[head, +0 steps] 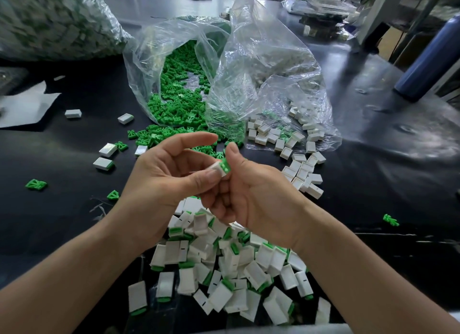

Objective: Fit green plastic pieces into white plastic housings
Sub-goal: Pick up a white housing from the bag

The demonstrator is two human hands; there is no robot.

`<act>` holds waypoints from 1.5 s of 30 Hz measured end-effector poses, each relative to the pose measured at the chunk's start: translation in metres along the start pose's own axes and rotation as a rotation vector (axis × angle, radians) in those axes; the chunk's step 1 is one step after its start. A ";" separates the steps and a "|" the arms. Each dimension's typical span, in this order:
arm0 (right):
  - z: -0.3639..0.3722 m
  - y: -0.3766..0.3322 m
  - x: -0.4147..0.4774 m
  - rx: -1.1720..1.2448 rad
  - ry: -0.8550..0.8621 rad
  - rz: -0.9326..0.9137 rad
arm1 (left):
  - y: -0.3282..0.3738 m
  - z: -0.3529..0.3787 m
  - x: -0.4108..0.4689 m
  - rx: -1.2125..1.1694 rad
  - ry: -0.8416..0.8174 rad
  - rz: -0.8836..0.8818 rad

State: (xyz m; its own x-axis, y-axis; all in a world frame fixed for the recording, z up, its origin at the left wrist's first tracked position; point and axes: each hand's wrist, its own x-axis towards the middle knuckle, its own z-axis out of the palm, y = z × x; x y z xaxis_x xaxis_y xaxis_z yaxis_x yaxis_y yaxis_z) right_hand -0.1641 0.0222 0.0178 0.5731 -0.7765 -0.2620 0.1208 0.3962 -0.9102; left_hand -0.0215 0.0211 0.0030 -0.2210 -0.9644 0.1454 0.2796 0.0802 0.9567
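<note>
Both hands meet above the dark table at the centre of the view. My left hand [164,174] pinches a white housing [219,169] between thumb and fingers. A green piece [225,166] sits in the housing's end, and my right hand [251,191] pinches it with the thumb on top. Loose green pieces [179,104] spill from an open clear bag. Empty white housings [301,169] lie to the right, by a second clear bag. A heap of housings with green pieces fitted [224,266] lies below my wrists.
A large bag of parts [54,22] fills the upper left. A dark blue bottle [430,59] stands at the right edge. Stray housings [104,157] and green pieces [36,184] dot the left of the table. White paper [25,104] lies at far left.
</note>
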 end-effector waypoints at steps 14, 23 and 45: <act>-0.001 0.003 0.000 -0.318 0.123 -0.095 | 0.001 0.000 0.000 0.023 0.052 -0.026; 0.001 0.004 -0.001 -0.317 0.156 -0.114 | 0.002 0.002 -0.001 0.042 0.042 -0.002; 0.007 0.014 0.002 -0.846 0.400 -0.288 | -0.003 0.008 -0.001 -0.048 0.077 0.023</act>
State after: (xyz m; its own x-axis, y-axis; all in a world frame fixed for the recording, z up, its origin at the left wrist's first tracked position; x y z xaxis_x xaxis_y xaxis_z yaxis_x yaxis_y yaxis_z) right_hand -0.1550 0.0294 0.0068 0.2764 -0.9592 0.0593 -0.4977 -0.1956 -0.8450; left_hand -0.0295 0.0241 0.0014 -0.1421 -0.9790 0.1460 0.3287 0.0924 0.9399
